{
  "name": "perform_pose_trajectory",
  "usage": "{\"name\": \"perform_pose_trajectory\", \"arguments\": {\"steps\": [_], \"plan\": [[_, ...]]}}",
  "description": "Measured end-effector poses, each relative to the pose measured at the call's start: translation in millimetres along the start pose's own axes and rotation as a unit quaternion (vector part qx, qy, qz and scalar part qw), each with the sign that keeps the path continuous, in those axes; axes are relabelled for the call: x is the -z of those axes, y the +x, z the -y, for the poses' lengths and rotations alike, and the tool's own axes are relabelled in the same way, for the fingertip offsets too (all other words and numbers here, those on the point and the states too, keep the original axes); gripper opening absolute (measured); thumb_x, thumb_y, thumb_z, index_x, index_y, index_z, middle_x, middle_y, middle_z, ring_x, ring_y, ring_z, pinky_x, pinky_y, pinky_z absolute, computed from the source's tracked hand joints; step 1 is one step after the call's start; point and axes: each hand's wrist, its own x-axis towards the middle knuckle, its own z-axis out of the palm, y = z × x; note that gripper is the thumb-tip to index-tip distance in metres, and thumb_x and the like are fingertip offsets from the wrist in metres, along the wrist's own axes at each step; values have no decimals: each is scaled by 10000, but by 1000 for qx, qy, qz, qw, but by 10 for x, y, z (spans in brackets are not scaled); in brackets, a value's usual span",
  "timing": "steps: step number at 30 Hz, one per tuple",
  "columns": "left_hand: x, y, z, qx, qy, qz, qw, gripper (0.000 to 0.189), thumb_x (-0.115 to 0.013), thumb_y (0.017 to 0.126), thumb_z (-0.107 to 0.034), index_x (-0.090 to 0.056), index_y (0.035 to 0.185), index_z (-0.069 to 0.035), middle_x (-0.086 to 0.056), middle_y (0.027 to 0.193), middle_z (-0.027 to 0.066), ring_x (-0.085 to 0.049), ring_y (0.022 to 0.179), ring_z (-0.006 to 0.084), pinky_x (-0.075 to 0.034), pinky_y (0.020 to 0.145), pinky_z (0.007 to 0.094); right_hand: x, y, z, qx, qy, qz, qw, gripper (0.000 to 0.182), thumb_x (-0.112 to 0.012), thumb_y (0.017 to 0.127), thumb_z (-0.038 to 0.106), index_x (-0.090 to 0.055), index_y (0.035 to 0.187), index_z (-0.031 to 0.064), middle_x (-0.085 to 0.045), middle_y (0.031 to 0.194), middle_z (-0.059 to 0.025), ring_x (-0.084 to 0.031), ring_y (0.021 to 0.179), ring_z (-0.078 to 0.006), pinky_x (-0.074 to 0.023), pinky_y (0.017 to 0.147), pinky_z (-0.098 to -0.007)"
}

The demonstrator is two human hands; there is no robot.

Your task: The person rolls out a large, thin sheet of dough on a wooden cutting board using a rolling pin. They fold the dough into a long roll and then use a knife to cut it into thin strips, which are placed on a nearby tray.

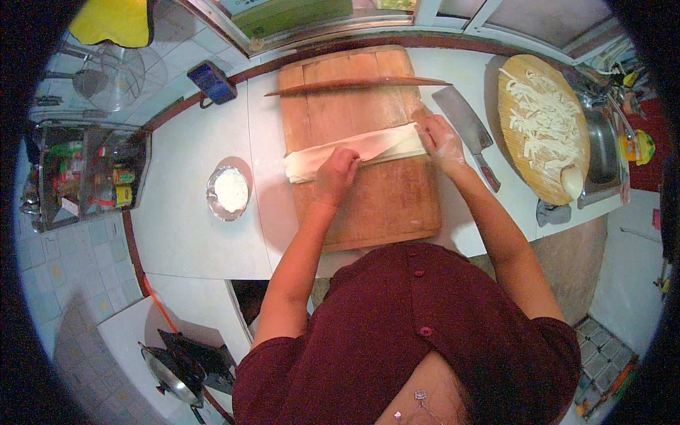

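A long folded strip of dough [372, 146] lies across a wooden cutting board [382, 207]. Near its middle, my left hand [339, 172] pinches the lower edge of the dough between thumb and fingers. At the strip's right end is my right hand [440, 139], its fingers bent and dusted with flour; whether they grip the dough cannot be made out. Beyond the dough, a thin tapered rolling pin [361, 85] rests across the far part of the board. A cleaver [463, 118] with a dark handle lies on the counter, just right of my right hand.
On the right, a round woven tray [507, 119] holds cut noodles [547, 119], beside a metal sink [603, 146]. A bowl of white flour [230, 190] stands left of the board. A phone [212, 82] leans at the back left. A wok [172, 374] sits at the lower left.
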Motion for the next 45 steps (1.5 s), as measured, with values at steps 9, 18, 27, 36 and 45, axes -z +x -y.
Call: {"name": "perform_pose_trajectory", "arguments": {"steps": [9,18,27,36,45], "plan": [[-2,260,152,21,95,-85,992,108,-616,796,-99,-577,885,-52,-583,885,127,-572,865,316,-463,735,423,-158,153,-170,32,-50,-24,998,180,-616,812,168,-610,970,80,-621,1001,-134,-593,932,-326,-482,808,-402],[80,293,289,111,-4,-87,990,132,-638,782,-90,-560,878,-46,-571,857,133,-580,783,301,-471,687,399,-173,130,-281,-118,13,25,993,203,-605,824,202,-601,1003,108,-621,952,-134,-601,901,-339,-492,750,-428],[473,-636,444,37,143,-49,988,158,-648,763,-99,-556,887,-66,-562,867,108,-563,828,308,-461,717,411,-38,-266,-45,-58,60,29,996,170,-569,848,151,-618,997,84,-632,1003,-131,-598,912,-352,-483,809,-418],[466,-570,471,-36,165,-27,985,113,-599,788,-115,-574,888,-69,-561,878,141,-540,867,354,-451,748,451,110,-558,370,-16,35,6,999,119,-577,855,141,-608,926,51,-621,956,-154,-580,911,-359,-472,810,-408],[582,-428,517,125,138,-161,969,190,-603,815,-147,-560,979,-59,-562,962,136,-541,913,342,-449,783,437,153,-860,-13,-136,76,-19,988,202,-570,878,207,-601,998,48,-603,967,-175,-596,908,-332,-477,800,-377]]}}
